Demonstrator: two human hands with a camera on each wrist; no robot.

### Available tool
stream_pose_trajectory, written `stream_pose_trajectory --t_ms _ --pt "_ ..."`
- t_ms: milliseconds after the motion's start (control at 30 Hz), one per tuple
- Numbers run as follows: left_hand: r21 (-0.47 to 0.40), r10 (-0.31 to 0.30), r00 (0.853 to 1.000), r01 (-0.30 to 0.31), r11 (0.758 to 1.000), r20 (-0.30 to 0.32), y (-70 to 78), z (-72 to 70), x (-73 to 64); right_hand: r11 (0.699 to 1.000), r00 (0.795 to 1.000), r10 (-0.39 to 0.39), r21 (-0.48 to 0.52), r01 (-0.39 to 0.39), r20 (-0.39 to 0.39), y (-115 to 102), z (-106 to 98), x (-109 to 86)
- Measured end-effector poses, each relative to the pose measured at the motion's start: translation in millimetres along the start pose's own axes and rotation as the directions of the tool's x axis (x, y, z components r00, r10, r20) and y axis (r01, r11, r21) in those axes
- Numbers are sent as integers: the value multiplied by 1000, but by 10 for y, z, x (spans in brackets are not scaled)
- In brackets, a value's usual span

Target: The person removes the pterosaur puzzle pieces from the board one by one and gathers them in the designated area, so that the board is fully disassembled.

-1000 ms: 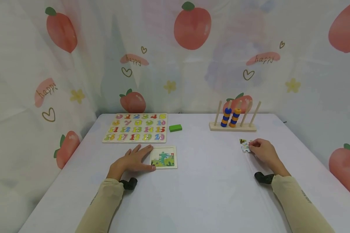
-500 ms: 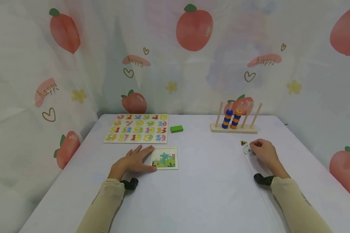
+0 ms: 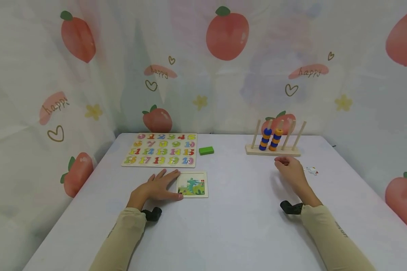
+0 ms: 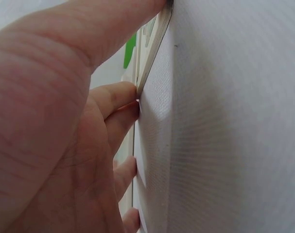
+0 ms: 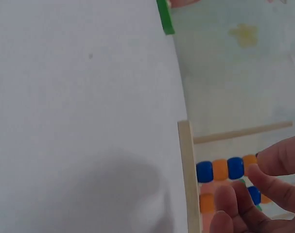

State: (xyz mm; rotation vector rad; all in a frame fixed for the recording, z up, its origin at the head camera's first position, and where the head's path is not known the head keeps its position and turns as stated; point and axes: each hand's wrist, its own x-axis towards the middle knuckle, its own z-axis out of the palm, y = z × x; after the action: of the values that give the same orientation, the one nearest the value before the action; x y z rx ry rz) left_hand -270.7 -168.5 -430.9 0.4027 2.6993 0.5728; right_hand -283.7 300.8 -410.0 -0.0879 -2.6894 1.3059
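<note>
Spread fingers of my left hand (image 3: pixel 156 190) rest at the left side of a small framed picture puzzle (image 3: pixel 192 184) showing a green dinosaur. The thumb lies at its near left corner and a forefinger at the far left one; the left wrist view shows the puzzle's pale edge (image 4: pixel 156 48) against the thumb. My right hand (image 3: pixel 291 173) is above the table, its thumb and forefinger pinching a small dark puzzle piece, mostly hidden by the fingers. Right of that hand lies a white puzzle piece (image 3: pixel 312 171) with some red.
A wooden number board (image 3: pixel 160 149) lies at the back left, beside a green block (image 3: pixel 206 150). Behind my right hand stands a wooden peg rack (image 3: pixel 273 150) with blue and orange beads on two pegs. A patterned cloth hangs behind the table.
My right hand has lifted and moved left, uncovering the white piece. The pieces seen beside its fingertips are no longer visible there. My left hand has stayed on the framed puzzle.
</note>
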Motion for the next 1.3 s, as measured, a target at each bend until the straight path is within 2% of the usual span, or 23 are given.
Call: stream_pose_trajectory --t_ms 400,833,1300 --pt "-29 13 1000 -14 999 -2 20 -14 -43 997 995 -46 73 39 87 -384 376 -60" --pt "-8 9 1000 -9 1000 -3 16 -10 -23 986 974 -140 110 121 180 -776 745 -69" --pt "11 33 999 -33 999 -5 7 -19 -20 981 962 -150 154 117 229 -1073 1128 -110"
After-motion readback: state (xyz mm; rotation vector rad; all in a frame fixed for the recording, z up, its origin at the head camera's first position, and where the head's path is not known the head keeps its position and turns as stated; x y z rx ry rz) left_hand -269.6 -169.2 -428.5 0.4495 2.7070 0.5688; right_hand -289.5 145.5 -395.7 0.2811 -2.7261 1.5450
